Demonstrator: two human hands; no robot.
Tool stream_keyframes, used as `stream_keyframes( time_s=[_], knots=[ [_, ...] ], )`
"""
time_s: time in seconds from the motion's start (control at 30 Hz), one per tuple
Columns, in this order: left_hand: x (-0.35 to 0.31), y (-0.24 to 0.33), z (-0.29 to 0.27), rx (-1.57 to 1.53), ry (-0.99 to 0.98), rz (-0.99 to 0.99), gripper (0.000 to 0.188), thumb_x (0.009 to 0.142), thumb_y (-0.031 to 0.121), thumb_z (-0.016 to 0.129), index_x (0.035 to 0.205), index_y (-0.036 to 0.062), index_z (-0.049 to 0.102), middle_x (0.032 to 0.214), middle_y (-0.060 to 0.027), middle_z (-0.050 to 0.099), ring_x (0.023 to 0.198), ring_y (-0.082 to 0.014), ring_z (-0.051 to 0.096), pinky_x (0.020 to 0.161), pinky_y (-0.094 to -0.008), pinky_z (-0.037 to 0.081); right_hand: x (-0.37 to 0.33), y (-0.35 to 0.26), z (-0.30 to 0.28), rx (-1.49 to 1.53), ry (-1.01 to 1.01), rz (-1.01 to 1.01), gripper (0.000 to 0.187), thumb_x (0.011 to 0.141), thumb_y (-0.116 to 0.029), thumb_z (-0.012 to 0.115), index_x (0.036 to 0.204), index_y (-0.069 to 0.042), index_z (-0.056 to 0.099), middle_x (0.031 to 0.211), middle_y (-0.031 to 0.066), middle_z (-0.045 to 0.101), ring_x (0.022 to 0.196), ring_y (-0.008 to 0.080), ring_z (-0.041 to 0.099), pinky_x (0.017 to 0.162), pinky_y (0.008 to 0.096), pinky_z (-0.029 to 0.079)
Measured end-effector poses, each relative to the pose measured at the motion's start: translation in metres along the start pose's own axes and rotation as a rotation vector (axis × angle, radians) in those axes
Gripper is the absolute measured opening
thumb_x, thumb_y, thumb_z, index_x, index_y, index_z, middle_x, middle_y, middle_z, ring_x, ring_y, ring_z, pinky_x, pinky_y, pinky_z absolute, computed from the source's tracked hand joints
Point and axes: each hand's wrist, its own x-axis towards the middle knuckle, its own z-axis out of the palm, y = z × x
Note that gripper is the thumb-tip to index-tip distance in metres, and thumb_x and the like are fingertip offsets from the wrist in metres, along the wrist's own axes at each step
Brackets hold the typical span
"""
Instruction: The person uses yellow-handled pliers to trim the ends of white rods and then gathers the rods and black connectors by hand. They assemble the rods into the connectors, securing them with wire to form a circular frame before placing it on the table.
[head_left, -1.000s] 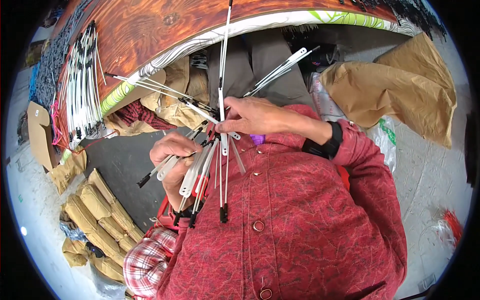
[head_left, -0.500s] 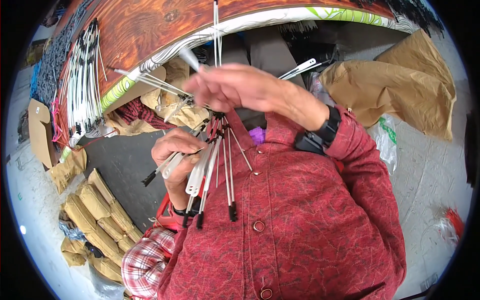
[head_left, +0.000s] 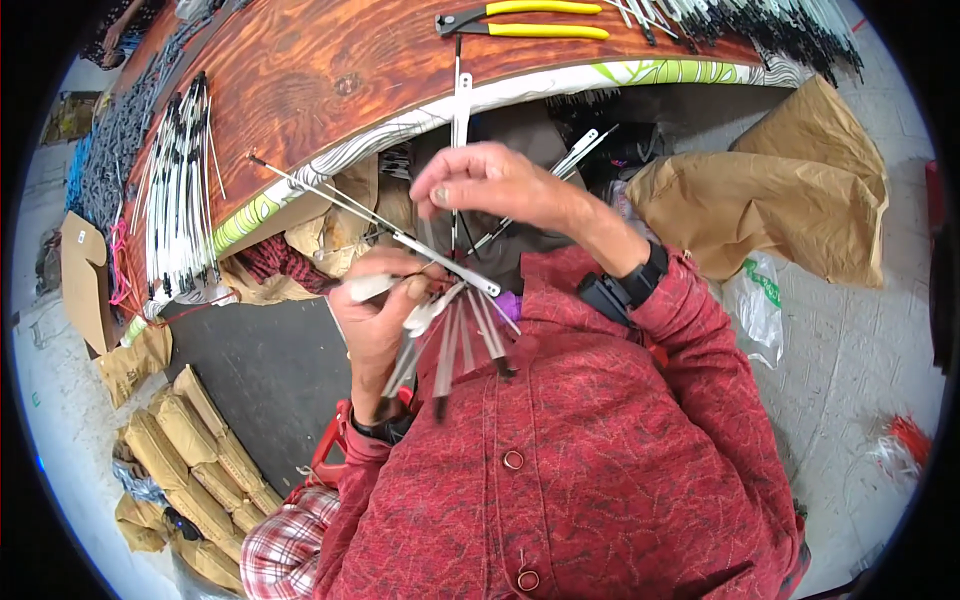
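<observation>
Two hands work: the left hand (head_left: 375, 330) pinches an umbrella-like frame (head_left: 446, 262) near its middle; the right hand (head_left: 500, 190) curls its fingers loosely just beyond, whether around anything I cannot tell. The splayed ribs (head_left: 486, 330) could cross and snag if that pinch slackens. The frame fans out before the red jacket (head_left: 600, 420), its white strips (head_left: 462, 110) holed at the ends, some parts blurred.
</observation>
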Motion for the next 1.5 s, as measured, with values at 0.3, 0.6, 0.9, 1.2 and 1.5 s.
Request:
stream_keyframes(
  time_s=[0.3,0.6,0.9,1.2,1.5],
  knots=[
    [-0.018,-0.003,-0.031,0.066,-0.053,0.085,0.019,0.08,0.006,0.079,0.094,0.0015,0.067,0.086,-0.0159,0.071,0.078,-0.0234,0.07,0.072,-0.033,0.056,-0.04,0.03,-0.024,-0.094,-0.013,0.087,0.032,0.08,0.009,0.045,0.101,0.005,0.068,0.098,0.0109,0.072,0.088,0.0174,0.067,0.083,0.0312,0.054],
    [-0.012,0.007,-0.022,0.078,-0.136,0.032,0.015,0.077,0.007,0.081,0.083,0.0025,0.068,0.084,-0.0141,0.072,0.078,-0.0231,0.071,0.071,-0.0316,0.055,-0.032,0.028,-0.001,-0.228,-0.177,0.212,0.039,0.081,0.011,0.041,0.107,0.002,0.069,0.104,0.0117,0.073,0.091,0.0174,0.068,0.08,0.0334,0.055],
    [-0.011,0.017,-0.016,0.084,-0.162,0.02,0.015,0.075,0.005,0.081,0.083,0.0028,0.069,0.085,-0.0135,0.073,0.078,-0.0226,0.072,0.07,-0.0311,0.055,-0.022,0.039,0.01,0.038,-0.329,0.233,0.031,0.096,-0.003,0.053,0.127,0.002,0.057,0.121,0.0096,0.068,0.11,0.0164,0.064,0.096,0.0325,0.05],
    [-0.01,0.023,-0.009,0.077,-0.221,-0.004,0.015,0.076,0.004,0.081,0.086,0.0029,0.07,0.087,-0.014,0.073,0.081,-0.0236,0.073,0.072,-0.0321,0.056,-0.003,0.029,0.021,0.27,-0.206,0.136,0.02,0.093,-0.003,0.061,0.112,0.001,0.062,0.116,0.0108,0.07,0.105,0.015,0.064,0.09,0.0309,0.052],
    [-0.011,0.019,-0.013,0.129,-0.244,0.028,0.018,0.075,0.005,0.081,0.091,0.003,0.073,0.097,-0.0157,0.074,0.087,-0.0232,0.072,0.078,-0.0324,0.056,0.001,0.035,0.025,-0.027,-0.343,0.144,0.018,0.091,-0.007,0.068,0.107,0.0,0.064,0.101,0.0055,0.071,0.092,0.0108,0.064,0.08,0.0286,0.053]
  ],
)
